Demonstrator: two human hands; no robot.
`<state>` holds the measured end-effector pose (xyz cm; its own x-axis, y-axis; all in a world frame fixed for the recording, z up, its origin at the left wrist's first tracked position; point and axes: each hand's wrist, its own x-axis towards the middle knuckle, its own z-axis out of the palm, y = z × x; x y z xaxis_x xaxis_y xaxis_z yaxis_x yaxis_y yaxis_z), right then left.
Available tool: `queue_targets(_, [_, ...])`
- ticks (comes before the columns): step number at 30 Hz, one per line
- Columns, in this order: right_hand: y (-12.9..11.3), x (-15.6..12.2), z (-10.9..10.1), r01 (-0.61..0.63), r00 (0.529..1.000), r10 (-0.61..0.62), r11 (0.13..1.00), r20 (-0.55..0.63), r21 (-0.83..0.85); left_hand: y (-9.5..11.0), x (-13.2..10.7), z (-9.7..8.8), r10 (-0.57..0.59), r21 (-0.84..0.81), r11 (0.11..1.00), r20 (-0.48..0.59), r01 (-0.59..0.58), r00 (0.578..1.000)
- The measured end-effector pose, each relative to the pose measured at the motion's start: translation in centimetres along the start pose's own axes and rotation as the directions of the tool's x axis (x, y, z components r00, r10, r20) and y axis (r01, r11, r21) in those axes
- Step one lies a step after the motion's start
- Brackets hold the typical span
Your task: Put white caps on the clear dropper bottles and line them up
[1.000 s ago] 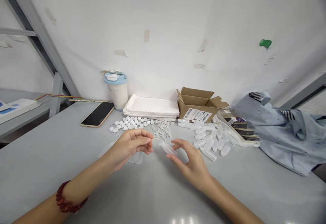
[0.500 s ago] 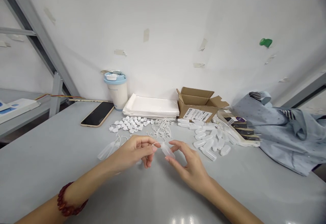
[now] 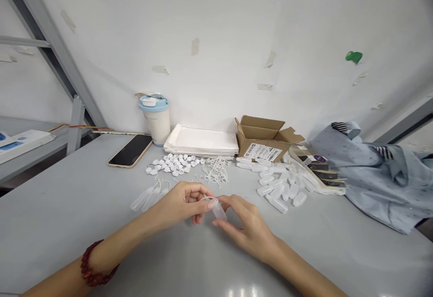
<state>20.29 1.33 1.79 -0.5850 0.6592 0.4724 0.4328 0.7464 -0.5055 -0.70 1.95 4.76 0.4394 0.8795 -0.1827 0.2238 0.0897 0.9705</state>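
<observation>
My right hand (image 3: 248,227) pinches a small clear plastic bottle (image 3: 218,210) just above the grey table (image 3: 67,216). My left hand (image 3: 181,202), with a red bead bracelet on its wrist, meets the bottle's neck with its fingertips pinched on a thin white loop. Behind my hands lie a pile of white caps (image 3: 171,164), a tangle of white loops (image 3: 214,173) and several loose clear bottles (image 3: 279,186). A few bottles (image 3: 145,197) lie to the left of my left hand.
A phone (image 3: 130,151) lies at the back left beside a blue-lidded cup (image 3: 155,119). A stack of white bags (image 3: 202,143) and an open cardboard box (image 3: 265,141) stand by the wall. Blue cloth (image 3: 379,173) covers the right side.
Both hands have drawn closer to me and together. My left fingertips now touch the bottle's neck, where a second ago they were apart from it.
</observation>
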Motion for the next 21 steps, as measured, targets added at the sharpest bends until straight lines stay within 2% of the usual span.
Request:
queue_targets(4, [0.1,-0.1,0.1,0.005,1.000,-0.006,1.000,0.018,0.022,-0.2,0.0,0.1,0.003,0.000,1.000,0.028,-0.003,1.000])
queue_targets(7, [0.1,-0.1,0.2,0.018,1.000,-0.019,0.999,0.014,0.051,-0.2,-0.1,0.3,-0.001,0.026,1.000,0.011,0.001,1.000])
queue_targets(13, [-0.3,0.1,0.0,-0.065,0.998,0.063,0.992,0.019,0.111,0.5,-0.6,-0.2,0.023,0.162,0.987,-0.001,-0.022,1.000])
queue_targets(15, [-0.4,0.2,-0.1,-0.098,0.995,0.099,0.983,0.000,0.158,0.8,-0.8,-0.8,0.082,0.258,0.964,-0.060,-0.064,0.995])
queue_targets(17, [-0.3,0.3,0.0,-0.152,0.987,0.161,0.962,-0.022,0.227,1.0,-1.0,-1.6,0.184,0.374,0.922,-0.201,-0.098,0.962])
queue_targets(18, [-0.3,0.3,0.0,-0.192,0.978,0.206,0.944,-0.023,0.270,1.1,-1.1,-1.9,0.238,0.424,0.900,-0.281,-0.102,0.930])
queue_targets(20, [-0.2,0.3,0.2,-0.290,0.950,0.313,0.883,-0.004,0.370,1.3,-1.4,-2.2,0.354,0.508,0.854,-0.405,-0.115,0.843])
queue_targets(21, [-0.2,0.4,0.3,-0.341,0.930,0.368,0.840,0.019,0.423,1.3,-1.6,-2.2,0.428,0.558,0.818,-0.428,-0.140,0.796])
